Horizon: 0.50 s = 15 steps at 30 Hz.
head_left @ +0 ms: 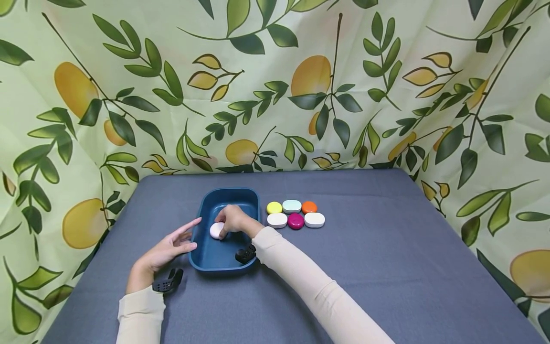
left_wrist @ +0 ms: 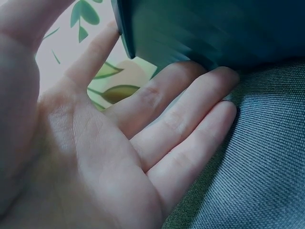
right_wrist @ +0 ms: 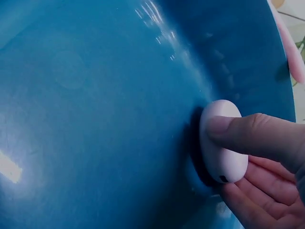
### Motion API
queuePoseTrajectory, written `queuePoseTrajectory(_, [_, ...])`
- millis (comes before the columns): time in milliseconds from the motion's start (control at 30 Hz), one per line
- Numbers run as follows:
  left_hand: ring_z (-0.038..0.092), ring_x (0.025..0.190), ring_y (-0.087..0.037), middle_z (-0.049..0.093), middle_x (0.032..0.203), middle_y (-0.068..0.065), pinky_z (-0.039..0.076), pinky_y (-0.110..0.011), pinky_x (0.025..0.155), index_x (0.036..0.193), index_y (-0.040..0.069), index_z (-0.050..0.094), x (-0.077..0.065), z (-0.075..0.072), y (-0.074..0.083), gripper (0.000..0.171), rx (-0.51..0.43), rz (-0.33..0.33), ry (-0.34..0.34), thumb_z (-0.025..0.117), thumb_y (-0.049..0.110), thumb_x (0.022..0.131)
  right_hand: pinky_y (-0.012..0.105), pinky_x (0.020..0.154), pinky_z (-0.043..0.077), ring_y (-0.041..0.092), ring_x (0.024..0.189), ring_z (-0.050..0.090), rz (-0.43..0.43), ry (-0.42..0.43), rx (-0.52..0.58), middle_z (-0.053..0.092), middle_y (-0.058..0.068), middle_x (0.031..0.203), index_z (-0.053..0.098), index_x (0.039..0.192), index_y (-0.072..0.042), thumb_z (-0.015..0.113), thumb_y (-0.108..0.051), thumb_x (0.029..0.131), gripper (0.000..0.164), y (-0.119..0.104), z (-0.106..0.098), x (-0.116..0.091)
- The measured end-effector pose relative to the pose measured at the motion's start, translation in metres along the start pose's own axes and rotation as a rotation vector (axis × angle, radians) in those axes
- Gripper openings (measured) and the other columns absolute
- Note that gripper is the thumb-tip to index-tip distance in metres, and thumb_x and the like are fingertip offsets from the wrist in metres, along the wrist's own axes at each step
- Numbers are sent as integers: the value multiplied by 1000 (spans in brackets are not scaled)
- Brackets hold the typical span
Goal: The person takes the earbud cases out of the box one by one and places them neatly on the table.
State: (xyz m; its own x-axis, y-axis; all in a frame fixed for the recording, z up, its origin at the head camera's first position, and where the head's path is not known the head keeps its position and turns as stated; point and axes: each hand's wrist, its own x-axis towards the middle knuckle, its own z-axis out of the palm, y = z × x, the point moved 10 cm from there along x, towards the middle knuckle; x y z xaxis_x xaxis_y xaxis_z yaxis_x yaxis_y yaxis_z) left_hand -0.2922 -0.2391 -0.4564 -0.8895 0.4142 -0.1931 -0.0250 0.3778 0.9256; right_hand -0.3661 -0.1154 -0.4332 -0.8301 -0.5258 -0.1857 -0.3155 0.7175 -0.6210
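Note:
A blue rectangular tub point(head_left: 212, 255) with rounded corners stands on the left part of the table. Inside it, my right hand point(head_left: 236, 220) pinches a pale pink, rounded soap bar point(right_wrist: 228, 162) between thumb and fingers, near the tub's left wall. The right wrist view shows a small dark mark on the bar's end. My left hand point(head_left: 167, 249) is outside the tub on the left, its fingers loosely extended. In the left wrist view its fingertips point(left_wrist: 224, 76) are right at the tub's outer wall point(left_wrist: 190, 28).
Right of the tub lie two rows of soap bars: yellow point(head_left: 274, 208), pale blue point(head_left: 291, 206) and orange point(head_left: 309, 207) behind; white point(head_left: 277, 220), magenta point(head_left: 295, 221) and another white point(head_left: 314, 220) in front. A leaf-patterned curtain point(head_left: 266, 114) surrounds the grey-blue table point(head_left: 386, 267).

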Motion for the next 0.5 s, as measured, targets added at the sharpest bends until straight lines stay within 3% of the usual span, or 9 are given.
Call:
queuePoseTrajectory(200, [9, 144, -57, 5, 160, -30, 23, -72, 110, 155, 15, 15, 0, 0, 0, 73, 3, 8, -1, 57, 23, 96, 17, 80, 50, 11, 91, 62, -63, 17, -56, 75, 4, 109, 72, 112, -8, 84, -14, 73, 42, -16, -10, -4])
queuePoseTrajectory(500, [12, 144, -57, 7, 160, -29, 26, -72, 109, 155, 14, 16, 1, 0, -1, 72, 18, 17, 4, 57, 22, 96, 18, 80, 51, 11, 92, 65, -104, 50, -5, 74, 6, 111, 71, 114, -7, 84, -14, 72, 44, -26, -27, -16])
